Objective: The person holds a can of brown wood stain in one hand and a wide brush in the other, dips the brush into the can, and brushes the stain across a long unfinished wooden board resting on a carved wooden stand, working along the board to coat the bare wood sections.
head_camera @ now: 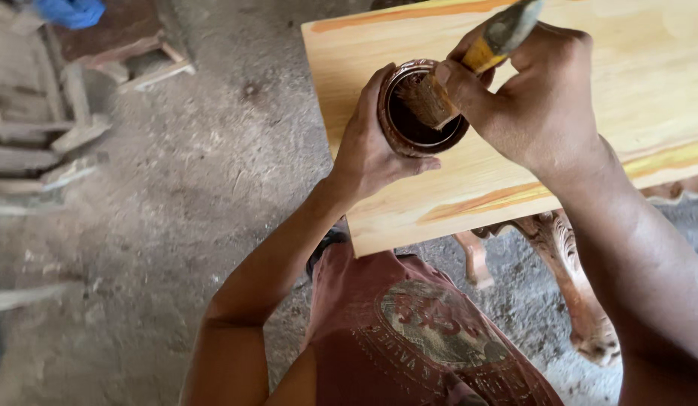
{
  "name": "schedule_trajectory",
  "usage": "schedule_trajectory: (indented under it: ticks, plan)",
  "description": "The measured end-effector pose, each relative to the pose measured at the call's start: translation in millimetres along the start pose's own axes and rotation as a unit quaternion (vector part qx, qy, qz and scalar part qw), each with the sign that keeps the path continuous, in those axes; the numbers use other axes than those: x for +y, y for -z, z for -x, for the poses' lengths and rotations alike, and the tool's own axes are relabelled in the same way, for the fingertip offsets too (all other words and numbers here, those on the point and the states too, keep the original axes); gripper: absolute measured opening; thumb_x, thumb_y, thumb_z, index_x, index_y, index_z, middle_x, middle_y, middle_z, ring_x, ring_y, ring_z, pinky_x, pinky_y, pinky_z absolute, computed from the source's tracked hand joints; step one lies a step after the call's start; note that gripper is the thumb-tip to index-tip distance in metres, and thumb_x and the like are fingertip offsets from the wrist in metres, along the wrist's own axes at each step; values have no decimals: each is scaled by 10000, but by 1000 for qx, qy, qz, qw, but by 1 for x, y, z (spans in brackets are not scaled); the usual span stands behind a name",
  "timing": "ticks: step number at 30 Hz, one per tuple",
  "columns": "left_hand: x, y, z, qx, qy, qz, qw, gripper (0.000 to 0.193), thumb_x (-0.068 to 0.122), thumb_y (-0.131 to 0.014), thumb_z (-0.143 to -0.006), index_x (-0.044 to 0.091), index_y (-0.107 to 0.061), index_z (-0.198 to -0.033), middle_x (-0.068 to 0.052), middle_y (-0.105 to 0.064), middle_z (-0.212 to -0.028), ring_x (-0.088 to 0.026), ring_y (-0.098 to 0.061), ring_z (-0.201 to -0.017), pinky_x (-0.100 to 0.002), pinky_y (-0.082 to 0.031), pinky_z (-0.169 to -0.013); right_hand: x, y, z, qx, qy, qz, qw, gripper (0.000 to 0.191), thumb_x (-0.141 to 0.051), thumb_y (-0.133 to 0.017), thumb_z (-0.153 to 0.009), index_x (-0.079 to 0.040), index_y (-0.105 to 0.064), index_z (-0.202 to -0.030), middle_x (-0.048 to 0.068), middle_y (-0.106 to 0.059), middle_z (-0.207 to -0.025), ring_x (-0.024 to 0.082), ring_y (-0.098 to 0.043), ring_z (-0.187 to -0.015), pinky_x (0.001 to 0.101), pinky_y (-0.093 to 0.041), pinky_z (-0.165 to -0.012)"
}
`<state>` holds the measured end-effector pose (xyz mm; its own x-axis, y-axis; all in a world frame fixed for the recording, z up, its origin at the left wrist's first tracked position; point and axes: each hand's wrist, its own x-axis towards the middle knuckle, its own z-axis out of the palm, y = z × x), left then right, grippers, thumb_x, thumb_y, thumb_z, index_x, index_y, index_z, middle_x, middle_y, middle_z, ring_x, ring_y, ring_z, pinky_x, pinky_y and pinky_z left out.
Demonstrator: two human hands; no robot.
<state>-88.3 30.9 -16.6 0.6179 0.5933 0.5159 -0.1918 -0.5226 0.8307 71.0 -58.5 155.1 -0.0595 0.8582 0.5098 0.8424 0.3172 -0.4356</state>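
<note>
While the left hand (pixel 368 146) wraps around the side of a small round tin (pixel 418 109) of dark stain, fingers curled over its far wall and thumb along the near side, the right hand (pixel 533 94) is clenched around the yellow handle of a paintbrush (pixel 469 64). The bristles of the brush dip into the open mouth of the tin, tilted in from the upper right. The tin stands on the pale wooden counter (pixel 650 83), near its left end, over a board streaked with orange grain. Below the near edge of the counter a carved leg (pixel 578 286) of reddish wood reaches down to the dusty concrete floor (pixel 183 210). The person's brownish-red printed shirt (pixel 417 338) fills the lower middle. At the far left, blurred grey timber pieces (pixel 40 135) lie on the floor, with something blue (pixel 71 11) at the top edge.
</note>
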Motion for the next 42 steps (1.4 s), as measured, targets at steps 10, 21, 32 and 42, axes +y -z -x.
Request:
schedule_trajectory:
  ticks: [10, 21, 32, 42]
  plan:
    - [-27, -21, -27, 20, 12, 7, 1000, 1283, 348, -1062, -656, -8, -240, -1574, -171, -534, -1525, -295, -560, -1428, -402, -476, -1256, 77, -27, 13, -66, 22, 34, 997, 102, -21, -836, -998, 24, -758, -950, 153, -759, -884, 174, -726, -677, 238, -588, -556]
    - [-21, -39, -41, 37, -19, -17, 999, 1195, 291, -1062, -604, -30, -316, -1480, -189, -532, -1434, -324, -554, -1367, -416, -466, -1219, 60, 35, 48, 101, -188, -61, 975, 63, 39, -778, -1031, 74, -726, -1034, 122, -736, -963, 167, -722, -823, 264, -601, -769]
    - [-13, -53, -31, 22, -35, 1, 999, 1225, 270, -1044, -656, -24, -222, -1515, -183, -486, -1460, -335, -516, -1397, -416, -429, -1257, 46, 37, 53, 100, -138, -96, 981, 69, 102, -689, -1026, 56, -711, -1072, 123, -734, -989, 159, -734, -887, 249, -607, -814]
    - [9, -59, -22, 46, -6, -45, 998, 1182, 279, -1022, -634, -22, -257, -1484, -171, -514, -1405, -319, -546, -1333, -408, -479, -1189, 20, 37, 31, 15, -58, 15, 998, 54, 117, -750, -1003, 85, -708, -989, 144, -739, -916, 168, -717, -805, 279, -588, -749]
